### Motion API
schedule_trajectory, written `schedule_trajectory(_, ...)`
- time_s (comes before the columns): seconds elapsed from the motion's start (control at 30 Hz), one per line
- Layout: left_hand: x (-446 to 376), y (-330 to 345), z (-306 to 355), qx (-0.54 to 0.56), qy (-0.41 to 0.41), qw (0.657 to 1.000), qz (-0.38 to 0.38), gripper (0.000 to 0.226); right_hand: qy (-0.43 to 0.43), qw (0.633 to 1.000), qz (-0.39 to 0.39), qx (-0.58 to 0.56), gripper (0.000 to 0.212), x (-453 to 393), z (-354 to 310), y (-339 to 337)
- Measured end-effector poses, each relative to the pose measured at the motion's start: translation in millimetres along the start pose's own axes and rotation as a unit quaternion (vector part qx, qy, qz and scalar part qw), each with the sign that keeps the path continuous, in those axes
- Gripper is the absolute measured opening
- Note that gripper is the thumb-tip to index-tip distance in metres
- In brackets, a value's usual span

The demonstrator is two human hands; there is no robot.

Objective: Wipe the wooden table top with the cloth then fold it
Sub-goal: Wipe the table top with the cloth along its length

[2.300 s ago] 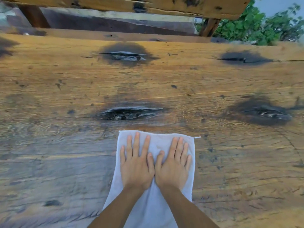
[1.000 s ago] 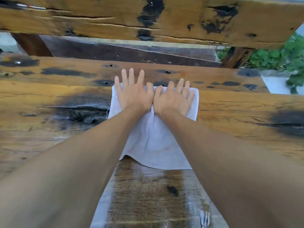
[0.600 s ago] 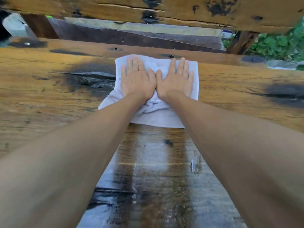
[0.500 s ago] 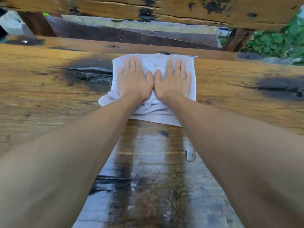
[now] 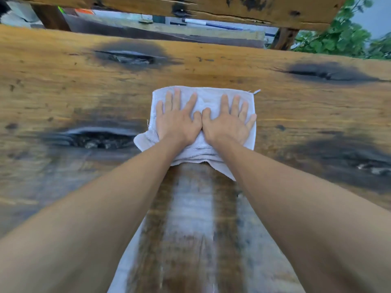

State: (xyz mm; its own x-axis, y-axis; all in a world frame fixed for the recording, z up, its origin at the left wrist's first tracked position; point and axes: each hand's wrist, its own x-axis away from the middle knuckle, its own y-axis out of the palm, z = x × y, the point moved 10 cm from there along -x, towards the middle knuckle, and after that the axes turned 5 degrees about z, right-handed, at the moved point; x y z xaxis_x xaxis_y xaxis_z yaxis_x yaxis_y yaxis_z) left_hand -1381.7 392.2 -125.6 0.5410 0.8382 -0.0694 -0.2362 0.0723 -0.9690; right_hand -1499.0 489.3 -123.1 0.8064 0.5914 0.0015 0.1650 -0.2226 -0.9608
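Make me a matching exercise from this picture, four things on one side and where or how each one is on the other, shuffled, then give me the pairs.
Things:
1. cloth
2. left hand
3. wet streak
4. green plant

Places or states:
A. beyond the table's far right edge
B. shiny band on the wood between the forearms
C. white, bunched at its near edge, flat under both palms
D. fingers spread, pressing the cloth's left half

Pairs: 1-C, 2-D, 3-B, 4-A
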Motion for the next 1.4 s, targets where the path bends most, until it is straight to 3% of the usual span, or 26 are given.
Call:
schedule_trajectory(0.77, 405, -41, 15, 0.024, -0.023, 0.999, -0.022, 0.065, -0.017, 0.999, -0.028, 0.026, 0.074, 365, 136, -41)
schedule_trajectory(1.0, 457, -43, 16, 0.024, -0.026, 0.999, -0.007, 0.059, 0.028, 0.998, -0.031, 0.050, 0.074, 420, 161, -48)
schedule_trajectory(1.4, 468, -45, 15, 0.031, -0.043, 0.998, -0.042, 0.059, 0.090, 0.994, -0.050, 0.039, 0.073, 440, 167, -59)
